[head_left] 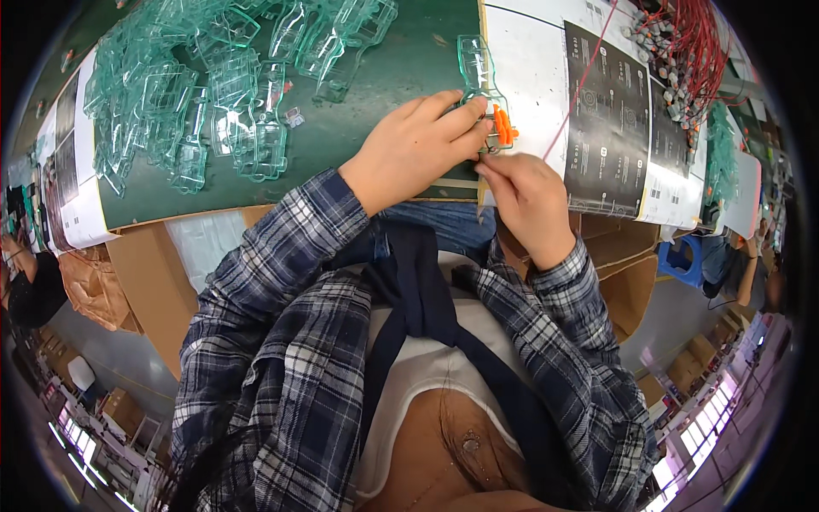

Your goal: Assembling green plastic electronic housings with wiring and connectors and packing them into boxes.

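Observation:
At the edge of the green mat, my left hand [422,141] is closed on a clear green plastic shell [474,61], its long end pointing away from me. An orange plastic piece [504,128] sits at the near end of this shell, beside my left fingertips. My right hand [531,200] is closed in a pinch at the shell's near end, its fingertips almost touching the left ones. A thin red wire [583,78] runs from the far side down into my right hand. Its end is hidden by the fingers.
Many more clear green shells [235,85] are heaped on the green mat [341,128] at the left. Bundled red wires [704,43] with small grey ends lie at the far right, on printed sheets [606,119]. Cardboard boxes [145,273] stand below the table edge. A blue stool [680,260] is at the right.

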Demonstrator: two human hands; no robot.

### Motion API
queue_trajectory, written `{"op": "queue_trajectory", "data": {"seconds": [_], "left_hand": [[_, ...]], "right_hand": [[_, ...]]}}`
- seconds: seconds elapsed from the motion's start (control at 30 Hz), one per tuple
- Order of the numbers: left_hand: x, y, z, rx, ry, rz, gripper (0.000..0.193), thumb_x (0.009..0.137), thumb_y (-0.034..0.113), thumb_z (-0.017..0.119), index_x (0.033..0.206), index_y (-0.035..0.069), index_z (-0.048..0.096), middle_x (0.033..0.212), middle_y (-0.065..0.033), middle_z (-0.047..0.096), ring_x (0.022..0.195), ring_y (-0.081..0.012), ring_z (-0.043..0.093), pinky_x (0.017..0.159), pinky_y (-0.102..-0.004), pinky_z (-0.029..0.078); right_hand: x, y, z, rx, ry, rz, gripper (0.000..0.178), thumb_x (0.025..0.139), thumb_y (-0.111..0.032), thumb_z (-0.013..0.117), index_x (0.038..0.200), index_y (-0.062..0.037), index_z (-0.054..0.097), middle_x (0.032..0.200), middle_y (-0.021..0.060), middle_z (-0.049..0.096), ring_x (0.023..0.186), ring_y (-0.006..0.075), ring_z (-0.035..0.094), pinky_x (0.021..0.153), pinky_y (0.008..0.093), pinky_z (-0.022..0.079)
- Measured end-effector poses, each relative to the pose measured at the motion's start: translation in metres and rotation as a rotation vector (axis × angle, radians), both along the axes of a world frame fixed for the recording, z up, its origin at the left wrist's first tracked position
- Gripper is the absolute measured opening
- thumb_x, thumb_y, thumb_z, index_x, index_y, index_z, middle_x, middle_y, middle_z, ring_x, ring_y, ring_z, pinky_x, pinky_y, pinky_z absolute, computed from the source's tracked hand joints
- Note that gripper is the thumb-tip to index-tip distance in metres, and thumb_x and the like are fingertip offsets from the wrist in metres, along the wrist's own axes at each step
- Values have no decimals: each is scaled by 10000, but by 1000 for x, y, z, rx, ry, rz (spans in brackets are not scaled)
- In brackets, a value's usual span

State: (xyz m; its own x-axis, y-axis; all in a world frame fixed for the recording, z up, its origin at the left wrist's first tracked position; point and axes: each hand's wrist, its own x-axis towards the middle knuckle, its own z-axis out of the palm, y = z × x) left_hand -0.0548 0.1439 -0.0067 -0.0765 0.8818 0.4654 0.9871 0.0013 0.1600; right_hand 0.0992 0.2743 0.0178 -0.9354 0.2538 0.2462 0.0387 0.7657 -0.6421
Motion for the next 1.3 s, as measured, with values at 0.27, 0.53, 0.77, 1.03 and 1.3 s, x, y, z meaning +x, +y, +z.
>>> {"op": "queue_trajectory", "data": {"seconds": [0.27,0.53,0.77,1.03,1.3], "left_hand": [[7,-3,-1,35,-61,25,415,811,281,703,1187,122,626,1252,-59,575,1145,-256,548,905,-370,499],[10,-3,1,34,-110,28,413,782,251,723,1161,115,630,1216,-45,580,1122,-255,542,895,-372,495],[6,3,7,7,-65,25,406,754,292,738,1110,122,645,1173,-38,590,1059,-239,548,894,-370,470],[33,13,2,109,-155,290,274,766,368,726,910,154,633,1125,-24,590,1100,-246,526,1026,-549,354],[31,2,10,108,-123,276,302,773,366,712,951,135,633,1194,-30,582,1171,-255,514,1046,-647,291]], "right_hand": [[8,5,-6,-397,-135,-332,130,849,-123,692,906,-6,686,810,112,667,708,213,636,658,306,500],[2,6,7,-45,-50,-222,106,766,-77,732,823,-41,651,771,74,631,707,225,595,665,345,468],[24,-1,-26,454,158,-117,343,740,-62,732,1072,-106,658,992,11,604,790,218,561,722,343,405],[-8,35,27,204,179,-48,143,847,-49,635,985,-34,670,917,118,687,871,272,631,800,370,471],[-183,93,44,417,100,121,201,842,-196,682,975,-50,645,959,138,633,1006,302,582,863,418,469]]}}
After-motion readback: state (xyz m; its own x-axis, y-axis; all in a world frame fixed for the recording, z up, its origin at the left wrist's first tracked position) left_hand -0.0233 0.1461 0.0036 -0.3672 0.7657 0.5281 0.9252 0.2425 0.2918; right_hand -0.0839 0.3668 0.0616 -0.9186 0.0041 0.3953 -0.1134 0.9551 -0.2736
